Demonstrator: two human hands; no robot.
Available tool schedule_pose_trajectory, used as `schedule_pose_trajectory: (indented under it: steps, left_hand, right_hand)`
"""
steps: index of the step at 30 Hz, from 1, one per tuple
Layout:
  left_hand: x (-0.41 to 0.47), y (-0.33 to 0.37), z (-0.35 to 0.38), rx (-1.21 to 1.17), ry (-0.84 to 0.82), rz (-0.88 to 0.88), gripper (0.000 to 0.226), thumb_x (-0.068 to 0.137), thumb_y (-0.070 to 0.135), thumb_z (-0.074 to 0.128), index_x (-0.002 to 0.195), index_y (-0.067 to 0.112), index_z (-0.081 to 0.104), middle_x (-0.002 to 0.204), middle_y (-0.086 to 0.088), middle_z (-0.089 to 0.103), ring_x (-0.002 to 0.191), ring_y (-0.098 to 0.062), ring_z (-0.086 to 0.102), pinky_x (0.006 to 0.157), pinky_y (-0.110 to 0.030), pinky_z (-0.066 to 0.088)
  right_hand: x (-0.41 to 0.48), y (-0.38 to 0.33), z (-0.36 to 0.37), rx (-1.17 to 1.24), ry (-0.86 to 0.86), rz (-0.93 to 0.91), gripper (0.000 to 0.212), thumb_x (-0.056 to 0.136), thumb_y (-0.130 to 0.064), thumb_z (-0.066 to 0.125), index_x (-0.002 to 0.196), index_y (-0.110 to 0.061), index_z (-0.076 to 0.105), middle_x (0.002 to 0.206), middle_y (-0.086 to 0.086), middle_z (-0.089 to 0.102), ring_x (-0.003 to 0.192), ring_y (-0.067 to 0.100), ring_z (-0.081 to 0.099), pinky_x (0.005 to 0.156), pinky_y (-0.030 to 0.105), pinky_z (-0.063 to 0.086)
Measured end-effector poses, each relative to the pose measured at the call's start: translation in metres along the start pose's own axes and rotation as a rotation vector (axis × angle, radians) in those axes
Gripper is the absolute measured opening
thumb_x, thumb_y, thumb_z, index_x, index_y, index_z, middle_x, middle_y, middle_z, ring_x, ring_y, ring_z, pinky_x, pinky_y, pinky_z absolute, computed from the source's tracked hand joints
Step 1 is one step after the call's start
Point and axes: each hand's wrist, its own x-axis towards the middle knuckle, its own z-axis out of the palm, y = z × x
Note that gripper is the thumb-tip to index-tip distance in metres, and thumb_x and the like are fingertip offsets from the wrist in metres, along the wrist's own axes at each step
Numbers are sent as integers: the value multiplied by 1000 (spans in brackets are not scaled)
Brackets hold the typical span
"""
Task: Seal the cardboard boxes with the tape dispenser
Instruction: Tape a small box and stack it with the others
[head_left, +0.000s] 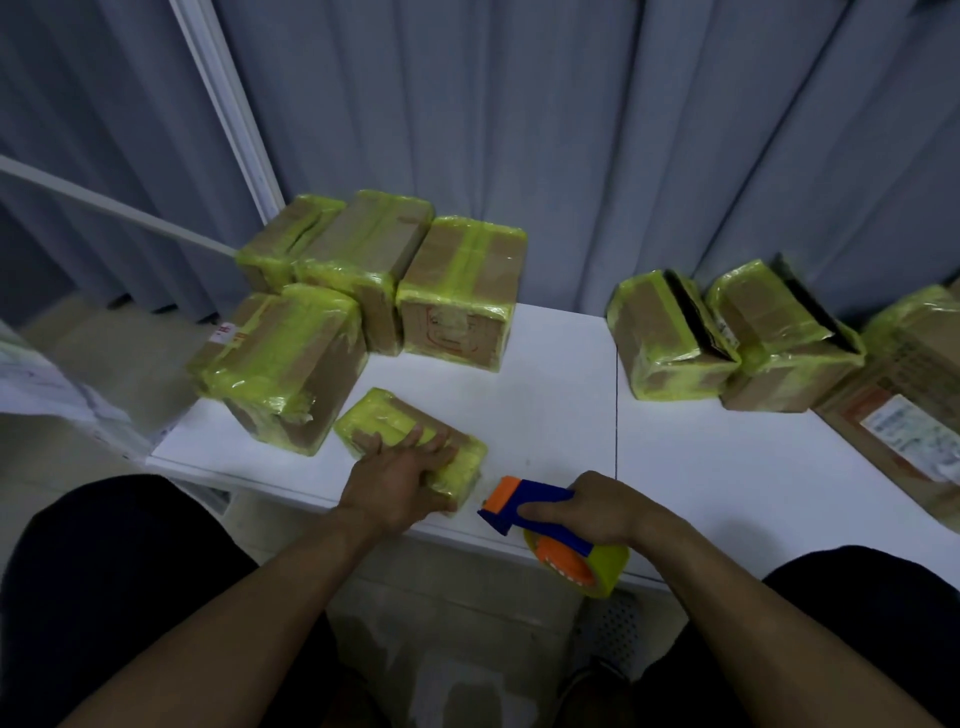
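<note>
As the left hand (402, 480) presses one box (387, 418), taped boxes (457, 291) (seemingly sealed) crowd behind.

Grey pleated curtains (571, 130) behind; white table (727, 467), seam down middle; dim light; pale floor (441, 649) below.

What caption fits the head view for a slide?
Left hand presses a small yellow-taped box flat while right hand grips the tape dispenser beside it.

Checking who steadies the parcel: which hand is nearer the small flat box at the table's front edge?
Left. The left hand lies flat on the small flat box. The right hand is apart, to its right, gripping the tape dispenser.
</note>
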Motion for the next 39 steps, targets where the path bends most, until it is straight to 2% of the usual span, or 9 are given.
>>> schedule_pose_trajectory:
  steps: [4, 9, 17, 19, 29, 31, 34, 37, 39]
  left_hand:
    - [1, 1, -2, 34, -23, 12, 83, 82, 59, 68, 152, 43, 27, 161, 21, 16, 152, -11, 6, 120, -50, 3]
    - [1, -1, -1, 58, -31, 28, 90, 76, 71, 62, 153, 43, 25, 161, 22, 15, 152, -11, 4, 122, -52, 4]
    - [4, -10, 8, 109, -28, 82, 100, 68, 89, 12, 155, 40, 21, 161, 21, 14, 152, -13, 4, 121, -53, 3]
    - [4, -11, 10, 93, -28, 85, 101, 67, 88, 8, 155, 40, 21, 161, 21, 13, 152, -13, 3, 120, -53, 2]
    - [3, -12, 8, -6, -29, 74, 82, 82, 77, 39, 154, 40, 25, 161, 20, 15, 151, -9, -1, 120, -50, -5]
    - [1, -11, 8, -56, 4, 52, 75, 87, 70, 51, 152, 41, 29, 161, 20, 18, 152, -9, 0, 119, -52, -6]
    - [-5, -3, 10, -47, 89, -10, 72, 82, 57, 57, 149, 42, 35, 158, 27, 19, 152, -9, -1, 115, -63, -11]
    - [-11, 13, 16, -116, 156, -88, 76, 76, 53, 61, 146, 39, 35, 155, 29, 23, 152, -12, -3, 116, -67, 10]
    - [-13, 21, 22, -151, 278, -64, 76, 77, 56, 70, 144, 33, 43, 152, 18, 38, 150, -13, 12, 112, -54, 34]
  right_hand:
    - [20, -9, 6, -59, -4, 23, 70, 73, -78, 70, 93, -12, 68, 89, 7, 73, 74, 18, 67, 64, 25, 49]
    - [33, -19, 11, -103, -16, 20, 69, 75, -79, 68, 94, -12, 64, 92, 7, 71, 75, 17, 66, 66, 25, 50]
    - [42, -27, 8, -123, 14, -18, 63, 76, -76, 70, 85, -14, 62, 82, 4, 67, 67, 14, 64, 60, 23, 47]
    - [41, -27, 9, -130, 27, -22, 62, 76, -76, 70, 84, -15, 62, 82, 3, 68, 69, 15, 65, 61, 24, 48]
    - [27, -36, 29, -407, 256, -52, 59, 78, -79, 64, 79, -21, 51, 80, -4, 58, 78, 17, 64, 68, 31, 54]
    - [26, -34, 23, -394, 271, -23, 58, 78, -77, 64, 78, -21, 51, 80, -3, 59, 78, 18, 65, 71, 32, 56]
    - [23, -24, 9, -223, 270, 22, 62, 74, -77, 69, 81, -17, 59, 79, 0, 66, 72, 17, 67, 61, 29, 52]
    - [15, -11, 3, -137, 323, 24, 61, 74, -75, 71, 80, -15, 61, 75, 0, 68, 68, 16, 67, 57, 27, 49]
    - [8, -4, 2, -112, 354, 22, 62, 75, -75, 70, 79, -14, 62, 74, 1, 68, 67, 16, 68, 56, 27, 49]
